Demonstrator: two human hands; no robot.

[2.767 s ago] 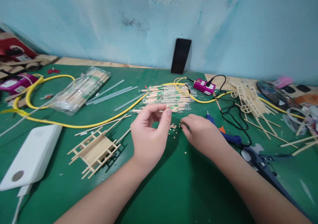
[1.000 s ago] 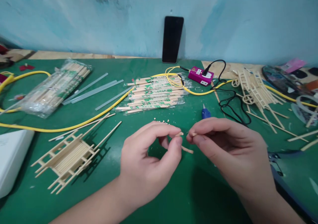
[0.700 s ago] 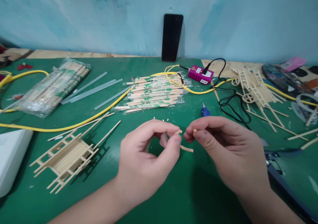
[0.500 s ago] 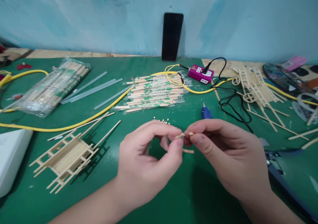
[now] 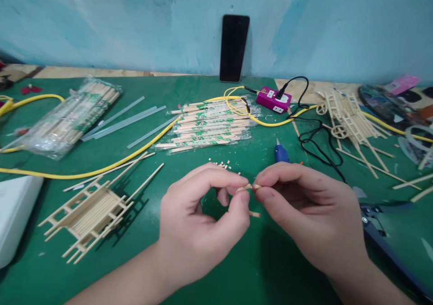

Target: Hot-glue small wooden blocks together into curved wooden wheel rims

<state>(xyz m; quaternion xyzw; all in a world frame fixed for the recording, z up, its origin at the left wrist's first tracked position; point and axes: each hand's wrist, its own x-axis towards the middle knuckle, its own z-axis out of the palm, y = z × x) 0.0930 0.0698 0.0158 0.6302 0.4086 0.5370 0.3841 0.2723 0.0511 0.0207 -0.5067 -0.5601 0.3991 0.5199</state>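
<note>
Between thumb and forefinger, my left hand [image 5: 206,214] pinches a small piece of wooden stick [image 5: 244,187]. Another short stick end [image 5: 254,214] pokes out below that thumb; whether it joins the pinched piece is hidden. My right hand [image 5: 307,214] is closed on a tiny wooden bit [image 5: 257,186], its tip almost meeting the left piece; I cannot tell if they touch. Just beyond the hands lie small cut wooden bits [image 5: 221,164] and a blue glue gun [image 5: 280,151], partly hidden by my right hand. A little stick-built cart frame [image 5: 98,210] rests to the left.
Wrapped chopsticks [image 5: 209,127] lie mid-table, with a bagged bundle [image 5: 72,117] and clear glue sticks [image 5: 125,122] to their left. A yellow cable [image 5: 111,167] crosses the table. A purple power socket [image 5: 273,100], a wheeled stick model [image 5: 352,124] and dark-handled pliers [image 5: 389,251] are on the right.
My right hand has moved slightly left, bringing its wooden bit up close to the piece in my left hand. The short stick end under my left thumb has shifted a little lower.
</note>
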